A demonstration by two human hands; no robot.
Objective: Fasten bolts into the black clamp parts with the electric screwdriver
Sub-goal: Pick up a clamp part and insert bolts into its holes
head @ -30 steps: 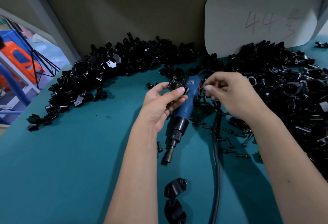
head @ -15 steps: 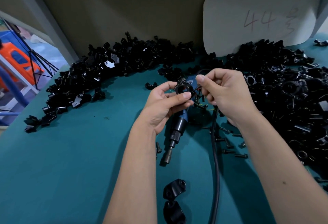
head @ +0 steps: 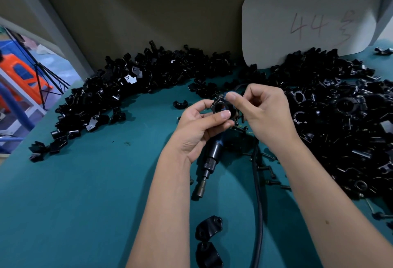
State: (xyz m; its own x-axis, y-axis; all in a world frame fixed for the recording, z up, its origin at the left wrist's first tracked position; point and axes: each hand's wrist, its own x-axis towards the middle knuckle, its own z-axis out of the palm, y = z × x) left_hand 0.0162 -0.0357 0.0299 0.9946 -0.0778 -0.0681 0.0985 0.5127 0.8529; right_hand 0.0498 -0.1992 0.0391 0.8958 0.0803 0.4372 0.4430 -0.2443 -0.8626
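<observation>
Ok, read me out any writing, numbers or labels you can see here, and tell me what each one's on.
"44", handwritten on the pale board leaning on the back wall.
One handwritten mark to the right of the 44, same board: can't make it out.
The electric screwdriver: no label shows, the hands cover its upper body.

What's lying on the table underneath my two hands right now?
The electric screwdriver lies on the teal table, its tip and black collar showing below the left hand. Its upper body is mostly covered by both hands and the black clamp part.
</observation>
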